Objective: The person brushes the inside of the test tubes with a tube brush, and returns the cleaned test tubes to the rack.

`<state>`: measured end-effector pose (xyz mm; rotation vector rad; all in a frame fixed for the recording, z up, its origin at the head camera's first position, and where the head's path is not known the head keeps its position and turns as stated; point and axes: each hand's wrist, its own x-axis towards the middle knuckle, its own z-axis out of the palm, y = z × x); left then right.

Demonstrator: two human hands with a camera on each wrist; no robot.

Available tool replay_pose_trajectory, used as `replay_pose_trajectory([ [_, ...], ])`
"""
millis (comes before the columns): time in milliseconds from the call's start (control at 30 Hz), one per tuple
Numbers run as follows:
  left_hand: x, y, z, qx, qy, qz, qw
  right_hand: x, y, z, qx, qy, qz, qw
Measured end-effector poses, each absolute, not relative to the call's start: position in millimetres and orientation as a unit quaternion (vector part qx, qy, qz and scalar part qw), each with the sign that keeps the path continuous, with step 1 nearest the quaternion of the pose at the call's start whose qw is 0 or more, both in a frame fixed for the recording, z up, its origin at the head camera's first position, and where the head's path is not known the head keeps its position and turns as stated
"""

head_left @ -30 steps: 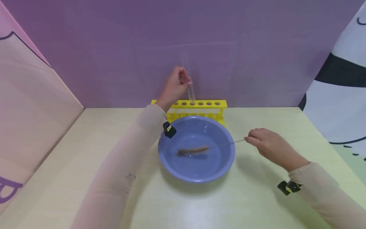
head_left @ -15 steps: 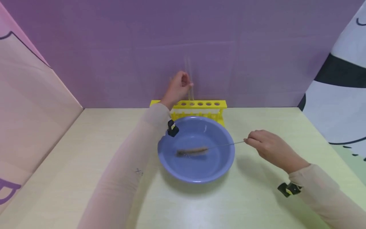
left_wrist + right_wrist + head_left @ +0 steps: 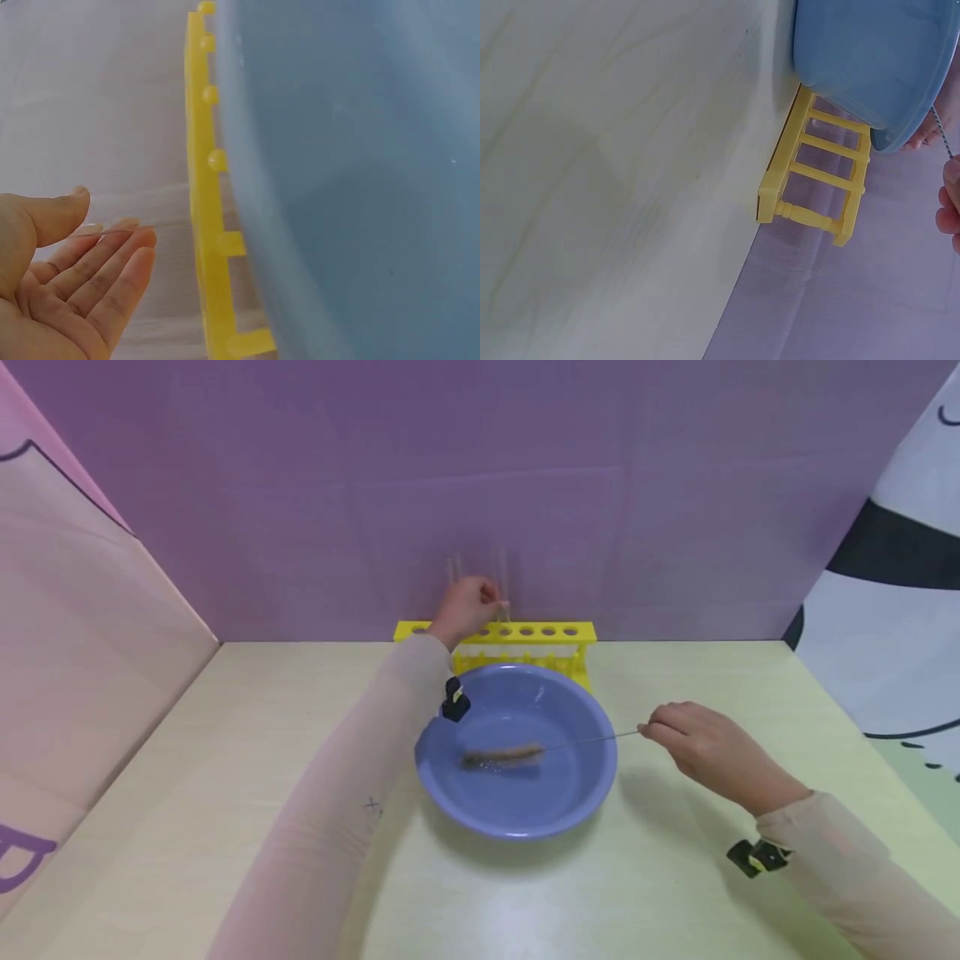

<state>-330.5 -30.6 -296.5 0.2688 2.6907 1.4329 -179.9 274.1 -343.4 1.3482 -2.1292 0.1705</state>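
Observation:
My left hand (image 3: pixel 467 608) holds a clear test tube (image 3: pixel 504 581) between thumb and fingers. The tube stands nearly upright at a middle hole of the yellow test tube rack (image 3: pixel 525 632); its lower end is hard to see. In the left wrist view, the see-through tube shows only faintly by the fingertips (image 3: pixel 124 225). My right hand (image 3: pixel 708 747) pinches the thin twisted wire handle of a test tube brush (image 3: pixel 504 755). The brush's bristled head lies inside the blue basin (image 3: pixel 517 831), over its wet bottom.
Another clear tube (image 3: pixel 453 568) rises behind my left hand, faint against the purple backdrop (image 3: pixel 300 527). The basin stands directly before the rack and hides part of it. Pale tabletop (image 3: pixel 247 735) extends to both sides.
My left hand has come down toward the rack, and the test tube has sunk with it and become more upright. My right hand and the brush have barely moved.

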Motion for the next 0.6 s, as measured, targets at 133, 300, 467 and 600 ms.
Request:
replay_pose_trajectory([
  [133, -329.4, -31.3, -300.4, 0.088, 0.881, 0.463, 0.050, -180.7, 272.8, -343.8, 0.511, -0.799, 0.065, 0.311],
  [300, -329.1, -30.0, -304.5, 0.091, 0.885, 0.454, 0.049, -181.1, 269.9, -345.1, 0.510, -0.799, 0.060, 0.312],
  [467, -328.7, -28.9, -304.6, 0.088, 0.888, 0.449, 0.055, -181.2, 268.3, -347.1, 0.505, -0.804, 0.057, 0.310],
  [600, -325.9, -30.3, -301.2, 0.084, 0.892, 0.440, 0.062, -181.7, 267.9, -348.4, 0.500, -0.806, 0.062, 0.311],
])
